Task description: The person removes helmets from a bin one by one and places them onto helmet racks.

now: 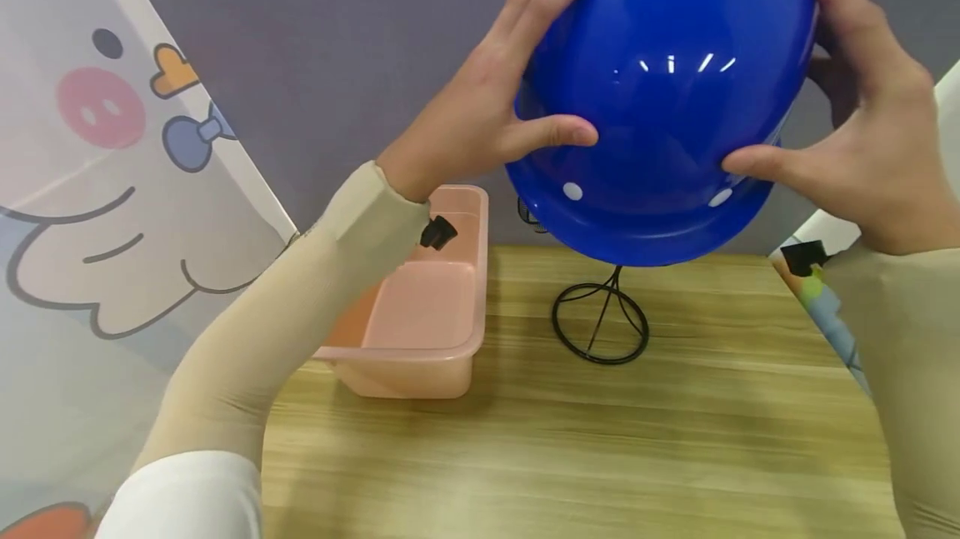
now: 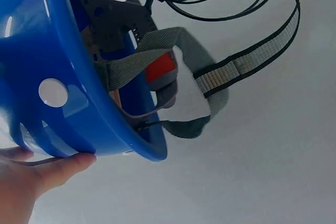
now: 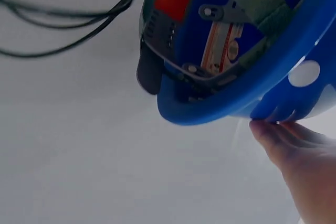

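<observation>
A blue hard hat [image 1: 663,97] is held up in the air between both hands, above the black wire stand [image 1: 600,318] on the counter [image 1: 637,439]. The left hand [image 1: 487,106] clasps it at nine o'clock with fingers spread, and the right hand [image 1: 862,122] does likewise at three o'clock. A pink tub [image 1: 427,306] sits at the stand's nine o'clock.

A pink tub [image 1: 420,331] sits on the wooden table [image 1: 675,439].
</observation>
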